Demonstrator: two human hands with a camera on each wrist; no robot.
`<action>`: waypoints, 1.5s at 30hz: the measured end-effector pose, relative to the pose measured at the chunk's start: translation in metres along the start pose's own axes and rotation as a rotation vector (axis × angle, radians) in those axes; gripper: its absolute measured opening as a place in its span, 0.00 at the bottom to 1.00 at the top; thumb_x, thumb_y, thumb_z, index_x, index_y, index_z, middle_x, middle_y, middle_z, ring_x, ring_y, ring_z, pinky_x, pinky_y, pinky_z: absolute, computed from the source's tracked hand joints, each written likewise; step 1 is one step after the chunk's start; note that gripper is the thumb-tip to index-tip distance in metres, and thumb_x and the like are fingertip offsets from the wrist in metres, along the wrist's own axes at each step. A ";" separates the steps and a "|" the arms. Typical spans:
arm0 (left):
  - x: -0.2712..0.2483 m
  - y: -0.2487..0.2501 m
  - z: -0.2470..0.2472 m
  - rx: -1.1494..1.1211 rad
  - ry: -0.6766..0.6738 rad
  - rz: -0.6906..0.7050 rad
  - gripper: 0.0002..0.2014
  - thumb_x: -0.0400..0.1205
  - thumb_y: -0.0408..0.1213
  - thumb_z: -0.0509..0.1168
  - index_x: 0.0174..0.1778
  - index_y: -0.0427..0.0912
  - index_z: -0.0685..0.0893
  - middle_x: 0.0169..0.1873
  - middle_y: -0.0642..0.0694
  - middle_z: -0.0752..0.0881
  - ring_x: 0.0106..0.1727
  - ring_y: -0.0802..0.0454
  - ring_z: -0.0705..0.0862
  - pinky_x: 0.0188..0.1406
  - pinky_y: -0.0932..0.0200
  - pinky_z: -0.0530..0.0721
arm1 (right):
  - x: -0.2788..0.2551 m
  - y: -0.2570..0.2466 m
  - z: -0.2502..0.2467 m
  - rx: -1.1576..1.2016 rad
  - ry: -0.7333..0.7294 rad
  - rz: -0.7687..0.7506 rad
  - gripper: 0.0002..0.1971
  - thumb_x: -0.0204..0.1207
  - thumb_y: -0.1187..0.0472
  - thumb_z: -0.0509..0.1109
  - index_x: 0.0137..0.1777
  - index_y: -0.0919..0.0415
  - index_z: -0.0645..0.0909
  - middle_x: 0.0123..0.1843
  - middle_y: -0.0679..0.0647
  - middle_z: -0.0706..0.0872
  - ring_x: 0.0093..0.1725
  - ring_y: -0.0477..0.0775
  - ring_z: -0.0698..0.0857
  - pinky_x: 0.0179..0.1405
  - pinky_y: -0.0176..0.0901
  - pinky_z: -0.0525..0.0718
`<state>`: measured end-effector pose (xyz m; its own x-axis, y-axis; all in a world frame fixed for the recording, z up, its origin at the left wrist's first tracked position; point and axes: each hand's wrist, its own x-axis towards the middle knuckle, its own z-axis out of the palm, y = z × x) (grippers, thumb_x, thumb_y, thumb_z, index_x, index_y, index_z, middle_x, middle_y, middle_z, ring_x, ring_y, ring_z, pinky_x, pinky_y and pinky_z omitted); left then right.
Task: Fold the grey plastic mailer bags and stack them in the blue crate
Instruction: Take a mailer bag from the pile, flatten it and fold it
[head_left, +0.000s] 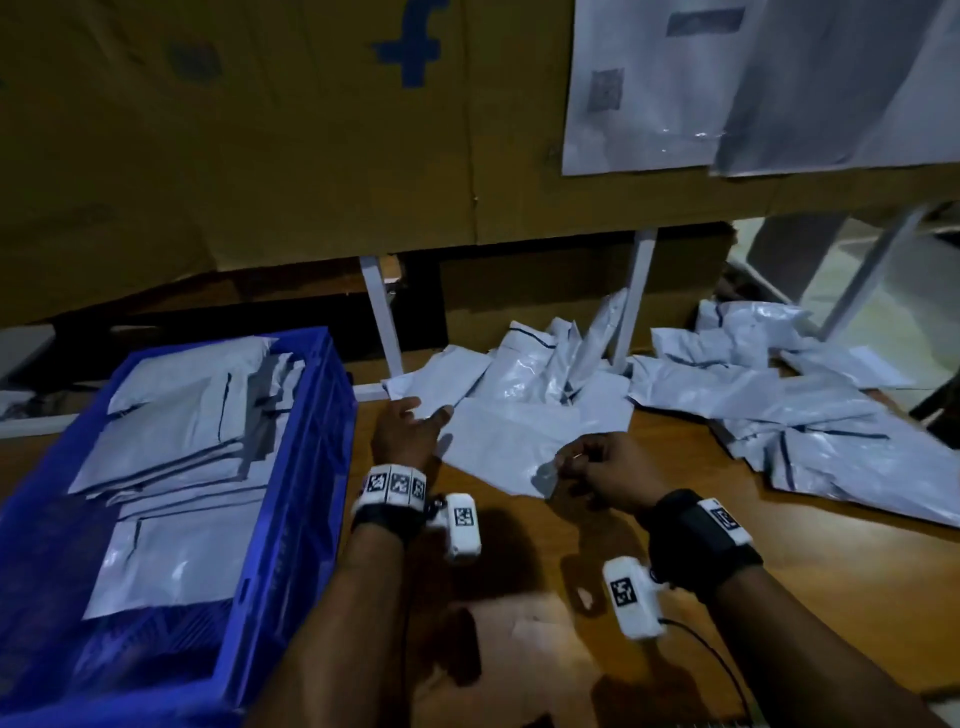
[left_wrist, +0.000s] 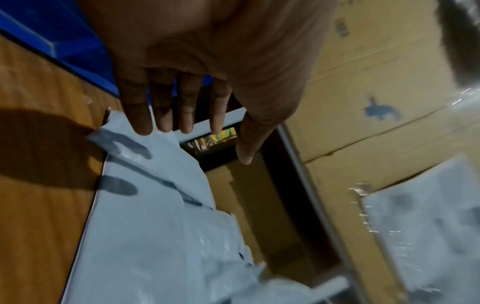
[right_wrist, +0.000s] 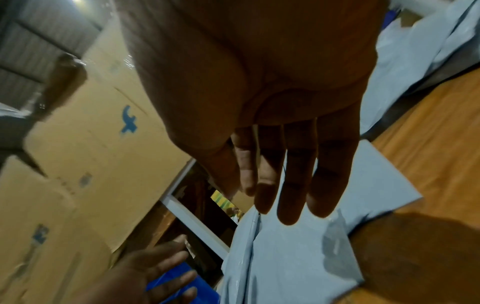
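"Hands first: how did the person hold them?"

"The left hand (head_left: 408, 431) was stretched flat, its 4 fingers (left_wrist: 161, 111) straight and slightly fanned, thumb out to the side. It hovered at the near-left corner of 1 grey mailer bag (head_left: 509, 441). The left wrist view did not settle whether the tips pressed on the plastic."

"And the right hand (head_left: 602, 470)?"

"From the head camera it looked bunched at the bag's near corner. The right wrist view showed its fingers (right_wrist: 291, 185) long and close together, tips over the bag, gripping nothing that could be made out. Contact could not be told there either."

"Where did that bag lie?"

"Flat on the wooden bench (head_left: 779, 597), about midway along it, with 1 small corner turned up beside the right hand."

"And the others?"

"A loose, crumpled heap of mailers (head_left: 779, 405) ran along the far edge of the bench toward its right end. The blue crate (head_left: 322, 467) sat at the left edge, just beside the left wrist. Folded mailers (head_left: 171, 431) lay stacked flat inside it."

"Behind all that?"

"Tall cardboard boxes (head_left: 260, 130) with blue print stood past the far edge."
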<state>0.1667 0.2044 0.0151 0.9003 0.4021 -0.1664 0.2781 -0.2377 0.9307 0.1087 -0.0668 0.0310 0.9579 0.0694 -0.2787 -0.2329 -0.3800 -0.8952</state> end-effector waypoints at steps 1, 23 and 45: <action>0.023 0.001 0.003 0.080 0.011 0.021 0.32 0.71 0.53 0.83 0.68 0.46 0.82 0.61 0.49 0.82 0.62 0.50 0.83 0.63 0.56 0.81 | 0.013 -0.002 -0.003 -0.001 -0.003 0.014 0.10 0.83 0.66 0.72 0.41 0.60 0.91 0.33 0.60 0.90 0.32 0.62 0.87 0.30 0.46 0.81; -0.038 0.016 0.051 0.691 0.042 0.194 0.50 0.63 0.64 0.80 0.82 0.56 0.71 0.74 0.45 0.82 0.71 0.39 0.82 0.69 0.44 0.82 | 0.026 0.031 -0.103 -0.065 -0.139 -0.120 0.05 0.84 0.60 0.74 0.51 0.59 0.90 0.46 0.60 0.94 0.43 0.57 0.94 0.39 0.56 0.90; -0.293 -0.080 0.192 1.156 -0.509 0.573 0.52 0.69 0.75 0.48 0.89 0.55 0.56 0.89 0.44 0.58 0.89 0.42 0.56 0.86 0.40 0.54 | -0.132 0.236 -0.173 -0.265 0.213 0.123 0.12 0.72 0.53 0.82 0.54 0.52 0.89 0.33 0.44 0.91 0.39 0.41 0.89 0.43 0.38 0.81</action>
<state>-0.0555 -0.0641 -0.0730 0.9341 -0.3032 -0.1883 -0.2766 -0.9484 0.1548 -0.0432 -0.3249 -0.0834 0.9455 -0.1751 -0.2744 -0.3234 -0.6015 -0.7305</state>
